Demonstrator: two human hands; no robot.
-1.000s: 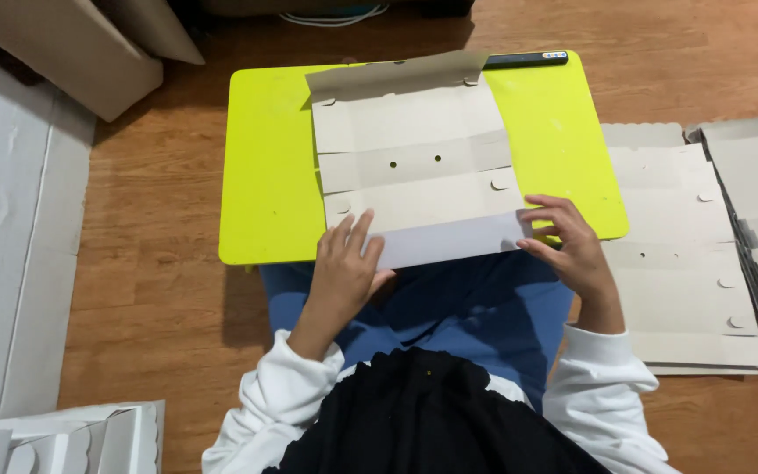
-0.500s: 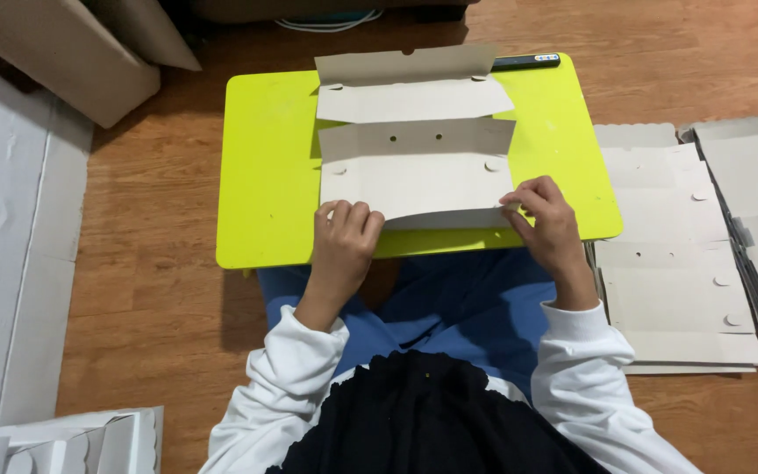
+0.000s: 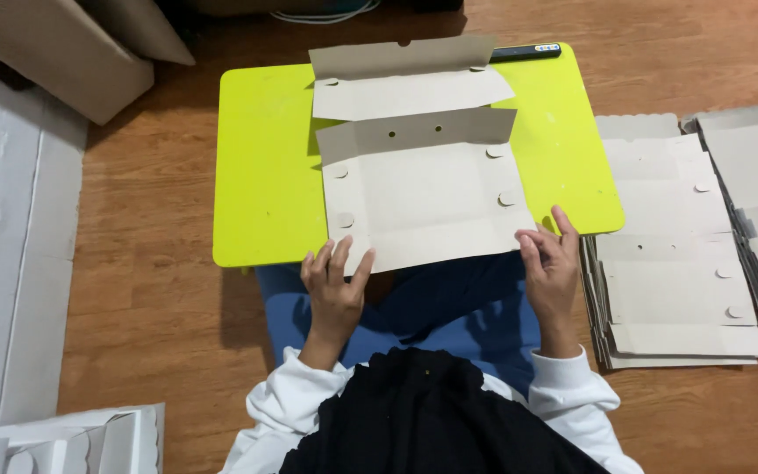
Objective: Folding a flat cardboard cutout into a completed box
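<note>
Both the left hand (image 3: 333, 285) and right hand (image 3: 551, 262) are open, fingertips touching the near edge of the flat cardboard box blank (image 3: 427, 197) just ahead of them.

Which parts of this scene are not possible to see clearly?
Head view only:
- Legs of the yellow table: hidden under its top.
- Near edge of the cardboard sheet: corners covered by the left hand and right hand.
- Stack of sheets: cut off at the right edge.
- Black pen: partly behind the sheet.
</note>
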